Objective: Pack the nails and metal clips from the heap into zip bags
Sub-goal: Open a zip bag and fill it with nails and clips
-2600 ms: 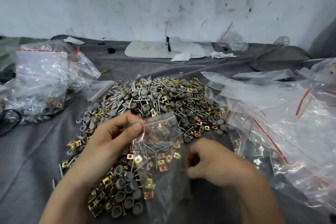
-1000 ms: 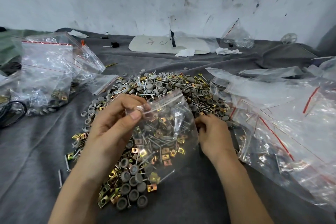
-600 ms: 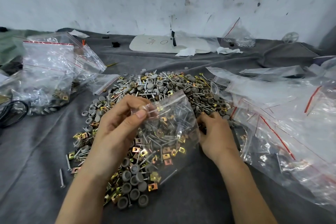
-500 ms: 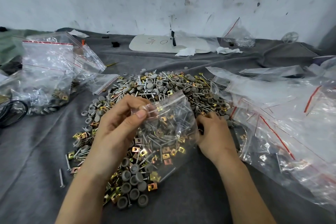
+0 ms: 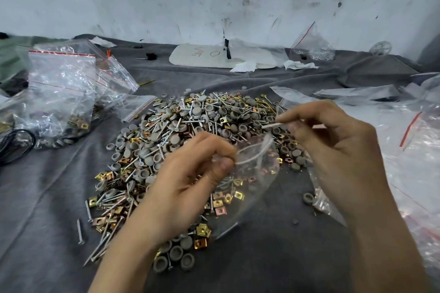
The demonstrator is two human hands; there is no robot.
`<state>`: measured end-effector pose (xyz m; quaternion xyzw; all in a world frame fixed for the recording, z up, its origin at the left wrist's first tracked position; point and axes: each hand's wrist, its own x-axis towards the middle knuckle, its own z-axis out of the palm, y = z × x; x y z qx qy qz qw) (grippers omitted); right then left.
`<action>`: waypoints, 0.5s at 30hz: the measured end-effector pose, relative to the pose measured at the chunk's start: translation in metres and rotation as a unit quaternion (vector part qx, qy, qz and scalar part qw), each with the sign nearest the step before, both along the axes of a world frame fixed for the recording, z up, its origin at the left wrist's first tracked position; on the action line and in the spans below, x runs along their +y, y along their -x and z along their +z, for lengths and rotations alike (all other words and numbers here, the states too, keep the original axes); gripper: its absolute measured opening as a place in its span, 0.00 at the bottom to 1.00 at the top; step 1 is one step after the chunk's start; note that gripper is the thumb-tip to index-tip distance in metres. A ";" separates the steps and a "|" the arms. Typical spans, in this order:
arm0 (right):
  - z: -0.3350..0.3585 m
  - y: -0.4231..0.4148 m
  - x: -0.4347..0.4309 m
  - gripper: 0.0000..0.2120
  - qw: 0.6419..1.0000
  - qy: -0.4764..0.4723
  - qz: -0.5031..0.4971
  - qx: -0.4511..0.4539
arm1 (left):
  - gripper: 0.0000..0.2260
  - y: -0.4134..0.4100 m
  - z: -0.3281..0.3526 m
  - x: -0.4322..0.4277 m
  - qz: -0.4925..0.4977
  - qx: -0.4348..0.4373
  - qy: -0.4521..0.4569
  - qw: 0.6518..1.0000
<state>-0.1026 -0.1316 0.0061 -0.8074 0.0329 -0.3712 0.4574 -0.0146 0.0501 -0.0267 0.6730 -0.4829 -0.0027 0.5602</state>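
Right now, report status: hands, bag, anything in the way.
Left hand pinches zip bag mouth open. Right hand pinches a blurred nail near it. Nothing between nail and mouth.

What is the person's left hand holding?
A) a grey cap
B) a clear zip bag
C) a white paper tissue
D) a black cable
B: the left hand pinches the mouth of the clear zip bag over the heap, while the right hand pinches a thin nail above it.

White board (image 5: 197, 57) on grey cloth (image 5: 47, 197)
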 end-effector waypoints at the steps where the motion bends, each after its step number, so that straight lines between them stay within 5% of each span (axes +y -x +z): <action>1: 0.006 0.003 0.005 0.10 0.998 0.049 0.025 0.004 | 0.07 0.002 0.002 -0.002 -0.007 -0.004 -0.003 1.000; 4: 0.013 0.004 0.014 0.09 0.990 0.130 0.046 0.043 | 0.08 0.006 0.005 -0.004 -0.016 -0.018 -0.009 1.000; 15: 0.010 -0.001 0.022 0.09 0.999 -0.004 0.037 0.001 | 0.05 0.008 0.014 0.002 -0.018 -0.001 0.059 0.998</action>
